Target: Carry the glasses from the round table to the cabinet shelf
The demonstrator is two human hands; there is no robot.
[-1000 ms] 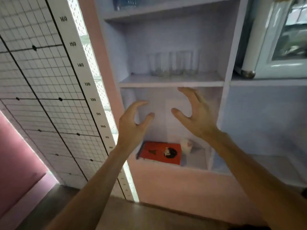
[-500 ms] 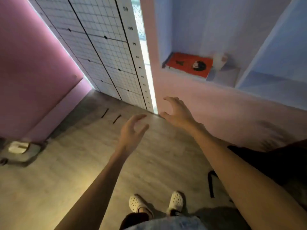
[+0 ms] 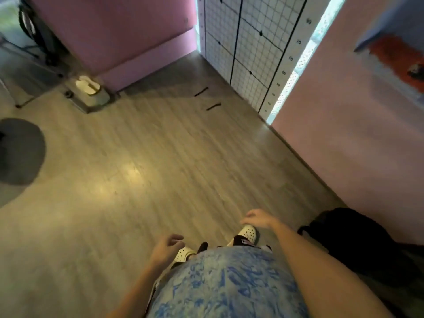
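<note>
Looking straight down: two hands, both carrying nothing. Left hand [image 3: 168,247] is hanging low centre with fingers loosely curled, half spread; right hand [image 3: 258,218] is sitting just right of it, fingers relaxed and apart. Two white clogs [image 3: 246,232] are showing under them on the wood floor [image 3: 142,161]. No glasses are showing in frame, and neither is the round table. Cabinet [image 3: 367,125] side is running down the right edge, with one red item [image 3: 397,56], blurred, in its opening at upper right. One black bag [image 3: 358,244] is lying against the cabinet base. Two black strips [image 3: 207,98] are lying at upper centre. One grid panel [image 3: 247,47] is closing the top edge. Floor centre and left is staying open.
</note>
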